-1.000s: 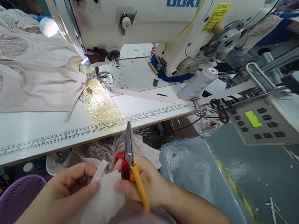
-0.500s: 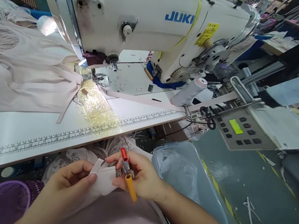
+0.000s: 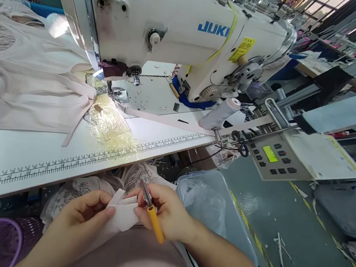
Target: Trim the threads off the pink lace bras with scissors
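My left hand [image 3: 83, 219] pinches a pale fabric piece [image 3: 123, 217] between thumb and fingers, above my lap. A narrow strip stands up from its top edge. My right hand [image 3: 169, 210] is closed around orange-handled thread snips [image 3: 155, 224], with the metal part slanting up and left. Its thumb and fingertips also touch the right edge of the fabric. Exactly how the fingertips grip the cloth is hidden. Both hands are just in front of the table edge, below the white sewing machine [image 3: 180, 27].
Pale garments [image 3: 29, 98] lie left on the ruler-marked table [image 3: 10, 157]. A thread cone [image 3: 219, 113] and a control panel [image 3: 272, 159] are at right. Below are a purple basket [image 3: 20, 239], a clear plastic bin [image 3: 244, 226] and lace fabric [image 3: 68, 193].
The snips have turned in my right hand: the red end seen before no longer shows, and the metal part is more exposed. My view has shifted slightly.
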Demonstrator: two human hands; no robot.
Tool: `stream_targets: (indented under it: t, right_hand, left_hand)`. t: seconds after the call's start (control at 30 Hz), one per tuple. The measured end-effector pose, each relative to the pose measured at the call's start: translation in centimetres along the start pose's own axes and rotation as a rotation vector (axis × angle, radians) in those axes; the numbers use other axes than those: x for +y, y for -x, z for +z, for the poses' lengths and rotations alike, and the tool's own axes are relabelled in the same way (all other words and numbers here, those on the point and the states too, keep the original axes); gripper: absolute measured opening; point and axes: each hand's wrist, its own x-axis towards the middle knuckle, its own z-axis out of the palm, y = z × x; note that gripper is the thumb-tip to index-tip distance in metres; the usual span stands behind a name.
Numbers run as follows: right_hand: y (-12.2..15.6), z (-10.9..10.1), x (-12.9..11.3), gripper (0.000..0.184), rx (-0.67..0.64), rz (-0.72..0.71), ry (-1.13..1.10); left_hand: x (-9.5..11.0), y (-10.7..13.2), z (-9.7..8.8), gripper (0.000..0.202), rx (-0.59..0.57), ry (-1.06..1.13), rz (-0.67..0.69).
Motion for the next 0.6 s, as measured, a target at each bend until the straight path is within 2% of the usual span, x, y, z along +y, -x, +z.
stream_targets:
  t: [0.17,0.4,0.5,0.6]
  right_hand:
    - [-0.1,0.1,-0.1,0.035,0.0,0.082,-0.064]
    - [0.2,0.4,0.1,0.03,0.076,0.136,-0.085]
    - [0.4,0.3,0.6,0.028,0.042,0.152,-0.149]
    - [0.7,0.0,1.0,0.027,0.001,0.157,-0.159]
  left_hand:
    - [0.0,0.2,0.1,0.023,0.022,0.022,0.0]
    - [-1.1,-0.2,-0.2,0.03,0.025,0.06,0.001]
    - [-1.6,-0.4,0.0,0.03,0.058,0.053,0.007]
    - [-2.0,-0.7,0.2,0.027,0.035,0.011,-0.011]
